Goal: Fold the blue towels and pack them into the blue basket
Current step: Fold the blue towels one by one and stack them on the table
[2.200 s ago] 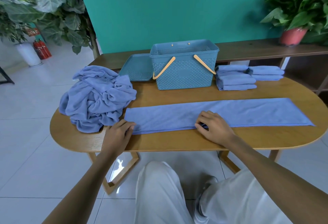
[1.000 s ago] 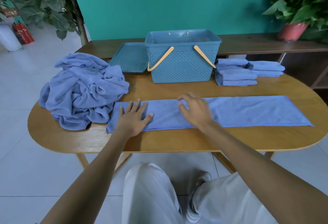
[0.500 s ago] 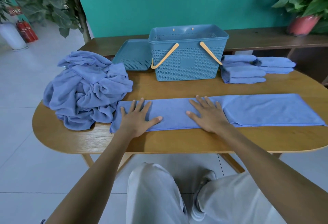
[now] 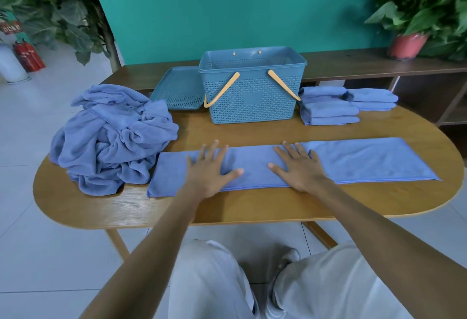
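Two flat, spread hands, left hand (image 4: pixel 207 170) and right hand (image 4: pixel 298 169), press the towel strip (image 4: pixel 366 160), which runs left-right, mostly rightward.

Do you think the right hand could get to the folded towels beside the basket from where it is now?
Probably yes. The right hand lies flat on the long towel, and only bare table separates it from the folded towels, right of the basket.

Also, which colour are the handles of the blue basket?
The handles on the basket are light tan-orange, seen best in the head view.
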